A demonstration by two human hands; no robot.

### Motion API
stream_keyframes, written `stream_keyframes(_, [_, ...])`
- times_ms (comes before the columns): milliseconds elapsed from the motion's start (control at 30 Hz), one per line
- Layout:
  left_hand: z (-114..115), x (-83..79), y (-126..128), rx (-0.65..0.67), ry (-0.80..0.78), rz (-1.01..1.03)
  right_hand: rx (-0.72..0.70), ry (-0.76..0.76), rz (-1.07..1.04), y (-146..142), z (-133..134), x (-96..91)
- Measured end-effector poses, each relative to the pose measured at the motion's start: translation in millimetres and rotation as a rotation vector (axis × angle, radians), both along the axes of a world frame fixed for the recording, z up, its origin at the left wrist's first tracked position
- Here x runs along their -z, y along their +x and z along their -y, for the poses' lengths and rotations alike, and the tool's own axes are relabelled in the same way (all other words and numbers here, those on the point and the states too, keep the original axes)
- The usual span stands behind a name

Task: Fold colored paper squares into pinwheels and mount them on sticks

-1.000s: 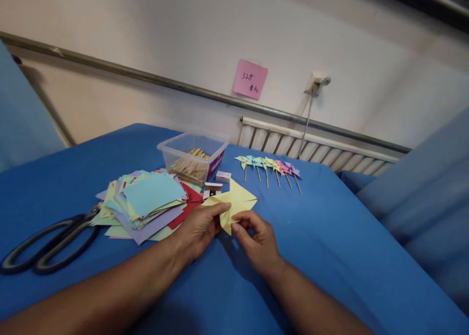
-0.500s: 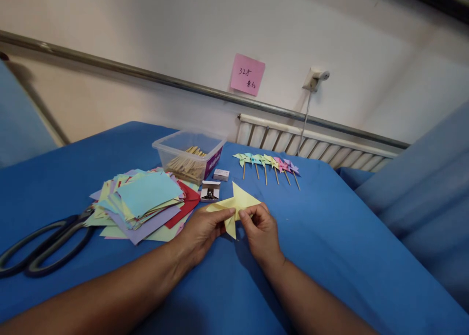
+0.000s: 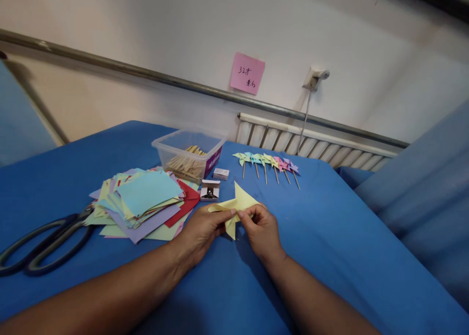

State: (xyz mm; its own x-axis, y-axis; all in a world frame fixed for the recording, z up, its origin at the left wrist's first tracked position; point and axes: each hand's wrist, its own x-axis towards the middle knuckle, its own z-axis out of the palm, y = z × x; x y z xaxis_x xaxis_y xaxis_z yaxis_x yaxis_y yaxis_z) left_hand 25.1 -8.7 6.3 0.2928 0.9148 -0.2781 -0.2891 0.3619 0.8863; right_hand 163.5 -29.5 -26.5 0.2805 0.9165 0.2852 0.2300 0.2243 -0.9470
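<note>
A blue cloth lies spread below a pale wall. Above the cloth, the left hand and right hand both pinch a pointed, folded yellow paper, thumbs near its middle; how tightly the hidden fingers curl is hard to tell. Beyond sits a small open box; leftward lie flat coloured sheets, heaped, and dark-handled scissors, while a clear plastic tub holds slender wooden sticks.
</note>
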Motion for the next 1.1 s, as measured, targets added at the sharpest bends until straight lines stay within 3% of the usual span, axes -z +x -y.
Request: stream_keyframes(1100, [1.0,-2.0,2.2,-0.021,0.041,-0.116,-0.019,-0.038,-0.07,-2.5,0.2,1.0])
